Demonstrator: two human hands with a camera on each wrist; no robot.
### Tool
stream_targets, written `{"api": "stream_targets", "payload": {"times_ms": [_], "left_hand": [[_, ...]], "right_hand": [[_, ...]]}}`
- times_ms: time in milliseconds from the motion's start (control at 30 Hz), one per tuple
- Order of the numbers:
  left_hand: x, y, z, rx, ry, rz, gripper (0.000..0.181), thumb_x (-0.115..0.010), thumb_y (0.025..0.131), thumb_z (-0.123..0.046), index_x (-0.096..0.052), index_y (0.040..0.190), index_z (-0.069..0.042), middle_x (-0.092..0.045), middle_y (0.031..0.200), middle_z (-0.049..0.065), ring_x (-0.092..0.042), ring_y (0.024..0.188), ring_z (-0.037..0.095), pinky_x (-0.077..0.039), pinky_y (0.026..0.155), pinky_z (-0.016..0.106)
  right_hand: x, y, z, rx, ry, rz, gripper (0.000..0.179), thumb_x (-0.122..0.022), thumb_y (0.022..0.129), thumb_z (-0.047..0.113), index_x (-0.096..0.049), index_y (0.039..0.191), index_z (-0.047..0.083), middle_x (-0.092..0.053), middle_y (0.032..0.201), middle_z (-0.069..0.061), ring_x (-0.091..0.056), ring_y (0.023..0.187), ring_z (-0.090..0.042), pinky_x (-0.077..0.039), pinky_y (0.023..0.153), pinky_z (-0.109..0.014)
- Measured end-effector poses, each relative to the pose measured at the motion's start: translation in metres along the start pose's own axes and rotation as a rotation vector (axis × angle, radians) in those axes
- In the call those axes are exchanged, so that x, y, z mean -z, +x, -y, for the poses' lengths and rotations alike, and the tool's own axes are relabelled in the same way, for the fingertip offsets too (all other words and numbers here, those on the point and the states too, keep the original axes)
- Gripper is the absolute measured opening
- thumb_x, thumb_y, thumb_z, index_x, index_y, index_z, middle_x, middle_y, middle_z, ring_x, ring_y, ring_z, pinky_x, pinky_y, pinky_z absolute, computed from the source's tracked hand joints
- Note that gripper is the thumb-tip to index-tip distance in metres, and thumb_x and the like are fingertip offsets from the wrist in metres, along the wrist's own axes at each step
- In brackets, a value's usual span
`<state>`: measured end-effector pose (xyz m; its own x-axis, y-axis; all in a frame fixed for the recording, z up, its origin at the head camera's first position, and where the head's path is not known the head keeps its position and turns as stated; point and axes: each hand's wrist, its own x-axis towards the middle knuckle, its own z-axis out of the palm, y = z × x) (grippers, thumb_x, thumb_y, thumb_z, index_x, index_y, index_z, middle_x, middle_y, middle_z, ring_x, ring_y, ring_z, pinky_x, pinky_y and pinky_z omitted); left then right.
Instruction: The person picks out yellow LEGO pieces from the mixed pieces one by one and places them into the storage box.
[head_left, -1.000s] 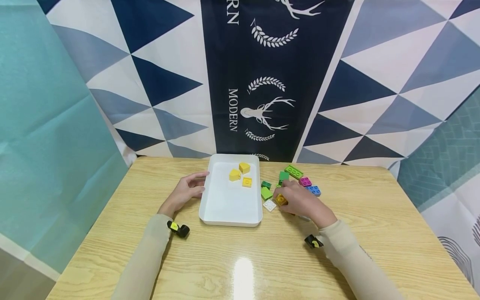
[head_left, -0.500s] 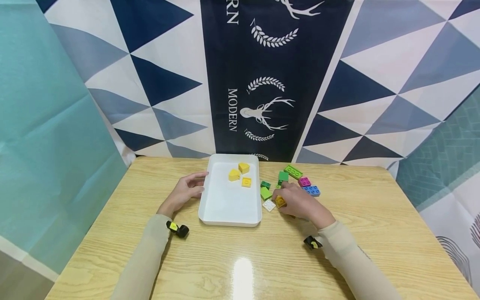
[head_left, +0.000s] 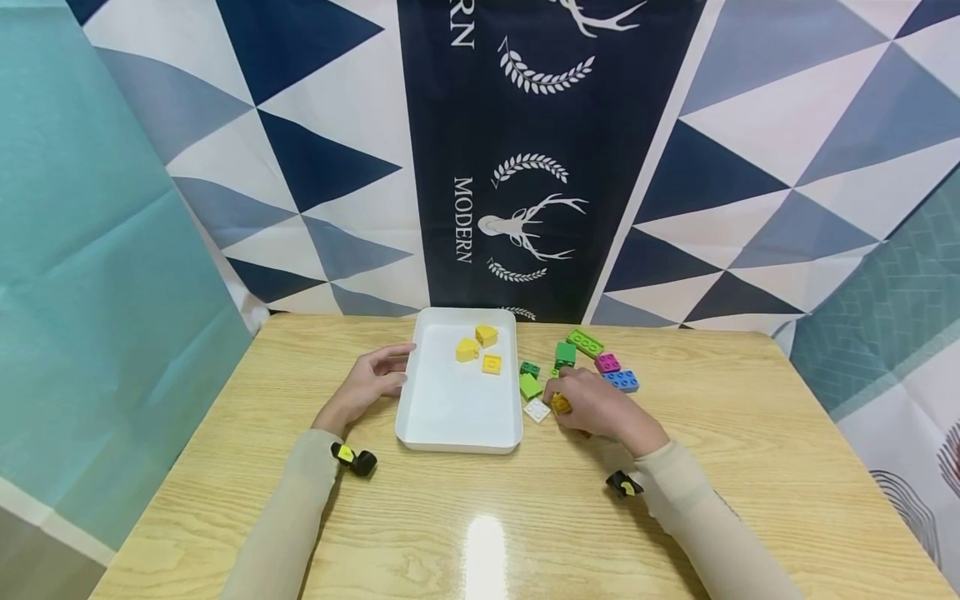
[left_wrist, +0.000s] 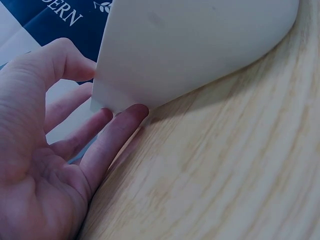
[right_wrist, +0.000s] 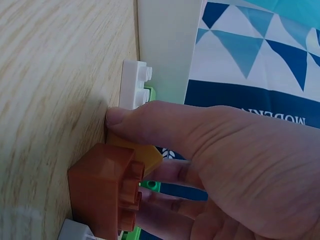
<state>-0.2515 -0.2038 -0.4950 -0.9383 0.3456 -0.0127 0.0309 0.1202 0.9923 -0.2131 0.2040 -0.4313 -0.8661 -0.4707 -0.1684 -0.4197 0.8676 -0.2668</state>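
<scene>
The amber-yellow plastic toy block (head_left: pixel 561 403) is on the right side of the white plastic tray (head_left: pixel 457 414), down close to the pale wooden table (head_left: pixel 420 521). The right hand (head_left: pixel 602 406) has it in a pinch — thumb on one side, fingers on the other, with only the block's width between them. I can't tell if the block touches the wood.

A red-brown studded block (right_wrist: pixel 100 187) is just beside it. A white square block (head_left: pixel 537 410) lies between it and the tray, by a light green block (head_left: pixel 530 387).

The left hand (head_left: pixel 367 385) has its fingers loose and apart, tips touching the tray's left wall. Three yellow blocks (head_left: pixel 467 350) sit inside the tray. Farther back are a long lime block (head_left: pixel 585 342), a pink block (head_left: pixel 607 363) and a blue block (head_left: pixel 621 381) — all near the right hand.
</scene>
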Motion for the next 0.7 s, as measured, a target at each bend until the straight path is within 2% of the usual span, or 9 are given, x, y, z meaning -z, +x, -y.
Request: {"api": "stream_targets", "payload": {"times_ms": [167,333,700], "left_hand": [[0.0003,0.0001,-0.0001,0.001,0.001,0.003,0.063,-0.063,0.108,-0.001,-0.046,0.168,0.004,-0.050,0.167,0.039,-0.068,0.135,0.030,-0.068,0.091,0.025],[0.0003,0.0001,0.0001,0.001,0.006,0.001,0.063,-0.063,0.108,-0.001,-0.046,0.168,0.004,-0.050,0.167,0.039,-0.067,0.137,0.034,-0.068,0.090,0.024],[0.0000,0.0008,0.0004,0.016,0.008,-0.008,0.063,-0.064,0.107,-0.002,-0.047,0.168,0.003,-0.050,0.167,0.038,-0.066,0.136,0.031,-0.068,0.090,0.024]], "right_hand": [[-0.0001,0.0006,-0.0010,0.024,-0.007,-0.007,0.028,-0.090,0.094,0.009,-0.083,0.121,0.017,-0.076,0.124,-0.011,-0.069,0.111,-0.030,-0.064,0.107,-0.055],[-0.0002,0.0016,-0.0010,0.031,-0.012,-0.014,0.029,-0.091,0.093,0.008,-0.085,0.120,0.016,-0.078,0.123,-0.010,-0.070,0.111,-0.029,-0.064,0.109,-0.054],[0.0009,0.0000,-0.0016,0.037,-0.009,-0.036,0.028,-0.089,0.094,0.005,-0.085,0.119,0.017,-0.079,0.124,-0.011,-0.069,0.110,-0.029,-0.064,0.109,-0.055]]}}
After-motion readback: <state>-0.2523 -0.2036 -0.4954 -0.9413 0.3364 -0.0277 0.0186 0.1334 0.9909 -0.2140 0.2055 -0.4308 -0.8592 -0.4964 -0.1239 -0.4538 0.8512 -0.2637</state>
